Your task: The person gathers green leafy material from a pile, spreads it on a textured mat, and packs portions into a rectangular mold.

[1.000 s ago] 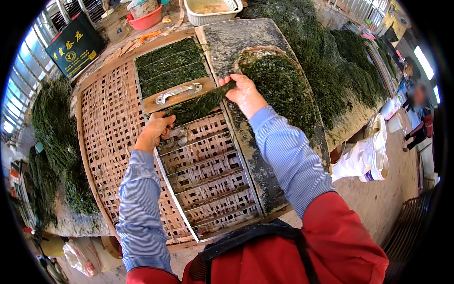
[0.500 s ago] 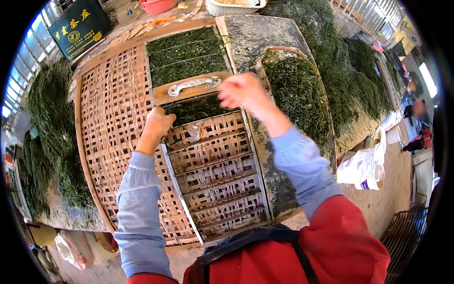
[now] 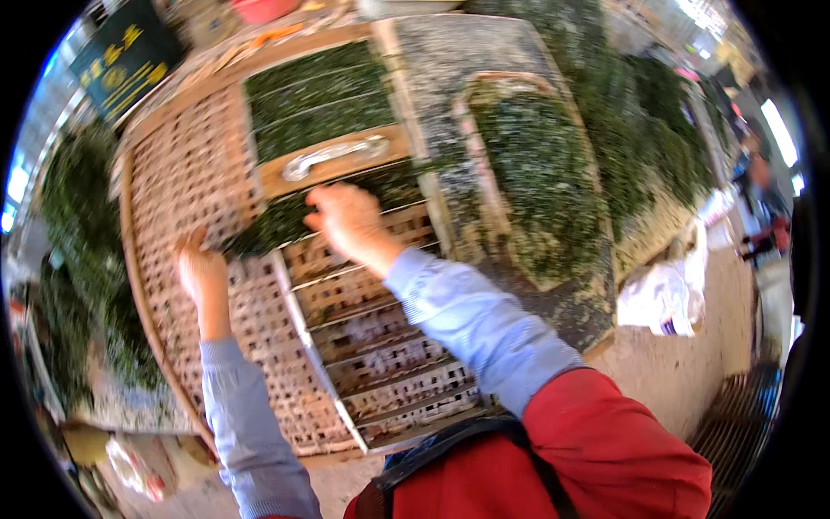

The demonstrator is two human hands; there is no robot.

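Note:
On a woven bamboo tray (image 3: pixel 177 186) lies a long slatted frame (image 3: pixel 307 346) with metal side rails. Dark green stringy plant strands (image 3: pixel 277 227) stretch across one of its slots and past its left rail. At their left end, my left hand (image 3: pixel 203 272) is closed on them over the bamboo weave. Just above the strands, my right hand (image 3: pixel 353 223) has its thumb and forefinger apart, somewhat blurred. Beyond it, a wooden block (image 3: pixel 337 160) with a metal handle lies across the frame. Green matter (image 3: pixel 320 86) fills the far slots; the near ones show bare weave.
To the right, a mottled dark board (image 3: pixel 424 60) carries a long shallow tray heaped with green strands (image 3: pixel 540 164). More green heaps lie at the far right and left. A dark green box (image 3: pixel 121 65) and a red basin (image 3: pixel 264 9) stand at the back. A white bag (image 3: pixel 666 294) hangs at right.
My left hand has moved left off the frame's rail, drawing green strands with it. My right hand has come down and left over the slot. The view has shifted slightly.

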